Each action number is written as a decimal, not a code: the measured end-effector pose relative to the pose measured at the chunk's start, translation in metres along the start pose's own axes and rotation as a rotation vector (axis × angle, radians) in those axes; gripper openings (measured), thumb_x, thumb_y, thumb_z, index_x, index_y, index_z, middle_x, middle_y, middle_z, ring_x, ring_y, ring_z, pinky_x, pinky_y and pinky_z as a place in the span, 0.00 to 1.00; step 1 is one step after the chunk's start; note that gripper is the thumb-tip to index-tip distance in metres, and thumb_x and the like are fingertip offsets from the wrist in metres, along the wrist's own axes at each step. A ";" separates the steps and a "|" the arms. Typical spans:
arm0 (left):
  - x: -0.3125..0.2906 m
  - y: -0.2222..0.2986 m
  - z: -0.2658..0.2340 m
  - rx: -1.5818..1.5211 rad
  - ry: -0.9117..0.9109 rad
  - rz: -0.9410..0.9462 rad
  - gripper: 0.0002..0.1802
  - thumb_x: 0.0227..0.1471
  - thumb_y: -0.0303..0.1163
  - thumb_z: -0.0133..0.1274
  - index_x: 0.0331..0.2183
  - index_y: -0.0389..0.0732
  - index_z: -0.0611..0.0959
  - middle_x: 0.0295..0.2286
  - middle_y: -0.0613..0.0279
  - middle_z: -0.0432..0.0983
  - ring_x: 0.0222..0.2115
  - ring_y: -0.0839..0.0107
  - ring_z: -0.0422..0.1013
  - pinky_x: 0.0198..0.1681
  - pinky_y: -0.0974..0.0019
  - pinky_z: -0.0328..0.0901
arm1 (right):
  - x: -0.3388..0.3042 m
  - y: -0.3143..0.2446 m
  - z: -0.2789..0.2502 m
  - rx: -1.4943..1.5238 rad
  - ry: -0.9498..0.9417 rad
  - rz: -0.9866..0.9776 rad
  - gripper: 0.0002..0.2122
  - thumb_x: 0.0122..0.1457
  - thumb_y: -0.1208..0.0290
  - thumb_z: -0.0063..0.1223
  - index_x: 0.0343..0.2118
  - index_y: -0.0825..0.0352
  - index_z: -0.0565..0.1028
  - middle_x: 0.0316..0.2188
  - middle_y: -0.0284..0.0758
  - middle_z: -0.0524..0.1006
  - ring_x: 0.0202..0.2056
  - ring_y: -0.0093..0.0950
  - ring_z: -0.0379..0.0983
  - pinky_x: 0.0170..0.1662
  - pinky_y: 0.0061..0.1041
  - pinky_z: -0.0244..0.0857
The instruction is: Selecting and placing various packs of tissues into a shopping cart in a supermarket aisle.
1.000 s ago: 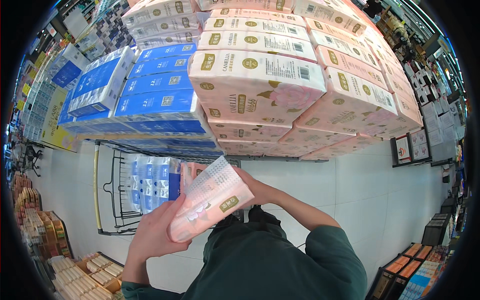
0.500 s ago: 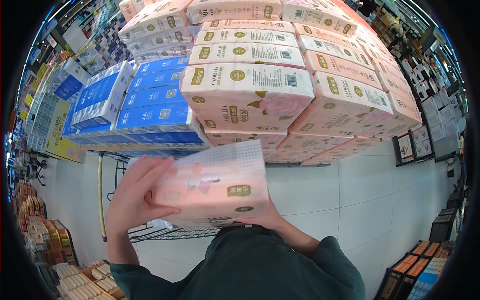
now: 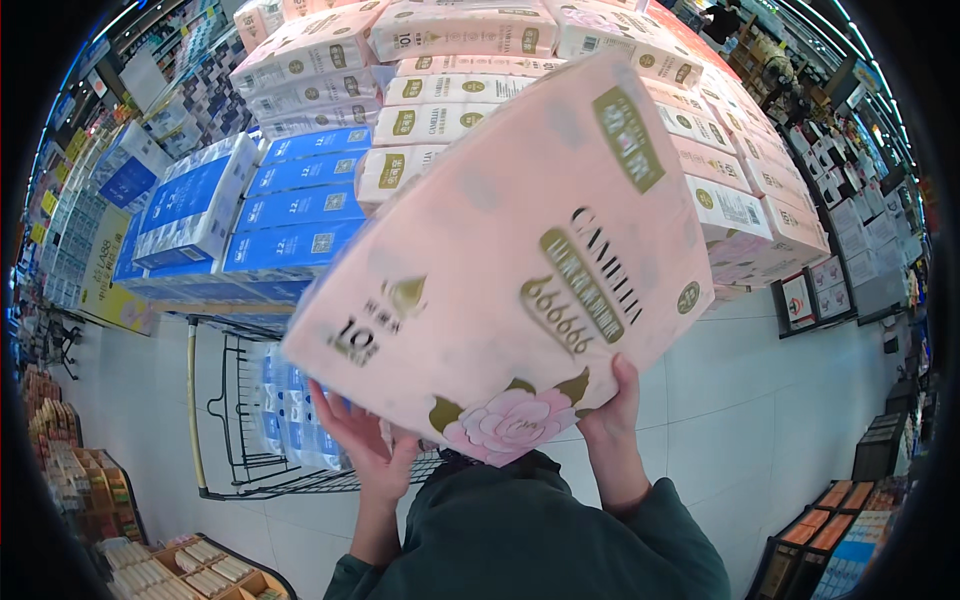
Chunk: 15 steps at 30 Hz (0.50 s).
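Note:
A large pink tissue pack (image 3: 480,260) with a printed flower fills the middle of the view, tilted with its upper right corner raised. My left hand (image 3: 365,440) holds its lower left edge, some fingers hidden beneath. At the lower right edge, my right hand (image 3: 615,410) grips the pack with the thumb on its face. Behind it rises a stack of similar pink packs (image 3: 460,30), partly covered by the held one. To the left of that stack are blue and white tissue packs (image 3: 300,205), one of them lying on top.
A black wire shopping cart (image 3: 235,420) with a pale handle bar stands at my left, holding blue and white packs (image 3: 290,400). Wooden shelves of goods (image 3: 200,565) are at lower left, a dark rack (image 3: 820,520) at lower right. A person (image 3: 720,22) is far off at upper right.
The pink pack has been turned and lifted, so its broad printed face now shows. My left hand has shifted down and right to its lower edge; more of the cart and its contents shows.

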<state>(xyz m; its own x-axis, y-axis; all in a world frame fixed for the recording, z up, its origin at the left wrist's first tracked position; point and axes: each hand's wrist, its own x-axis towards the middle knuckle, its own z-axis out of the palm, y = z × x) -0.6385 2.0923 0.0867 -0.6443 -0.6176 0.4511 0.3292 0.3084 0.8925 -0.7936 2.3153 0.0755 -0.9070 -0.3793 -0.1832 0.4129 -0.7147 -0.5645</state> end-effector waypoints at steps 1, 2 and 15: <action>0.004 0.007 0.016 -0.192 -0.029 -0.014 0.62 0.49 0.37 0.65 0.67 0.36 0.37 0.64 0.43 0.47 0.64 0.51 0.54 0.64 0.48 0.54 | 0.004 -0.004 0.006 0.001 -0.001 -0.004 0.32 0.60 0.59 0.54 0.64 0.70 0.60 0.60 0.44 0.68 0.60 0.42 0.67 0.64 0.44 0.60; 0.007 0.005 0.028 -0.224 -0.169 -0.034 0.62 0.49 0.35 0.65 0.67 0.36 0.37 0.63 0.42 0.47 0.64 0.51 0.54 0.63 0.48 0.55 | 0.010 -0.008 0.009 0.115 0.009 -0.011 0.31 0.62 0.58 0.52 0.64 0.69 0.61 0.59 0.43 0.70 0.59 0.41 0.68 0.63 0.43 0.61; 0.189 0.014 0.212 -0.471 -0.518 -0.067 0.47 0.54 0.32 0.60 0.67 0.32 0.54 0.60 0.47 0.63 0.55 0.64 0.68 0.56 0.61 0.65 | 0.102 -0.131 0.061 0.095 -0.058 -0.300 0.35 0.60 0.46 0.54 0.65 0.61 0.59 0.62 0.39 0.63 0.64 0.38 0.57 0.66 0.55 0.50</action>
<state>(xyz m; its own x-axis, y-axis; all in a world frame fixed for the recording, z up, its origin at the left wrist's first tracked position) -0.9017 2.1329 0.1855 -0.8811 -0.1645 0.4434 0.4656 -0.1367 0.8744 -0.9353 2.3348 0.1800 -0.9844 -0.1739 0.0277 0.1360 -0.8504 -0.5083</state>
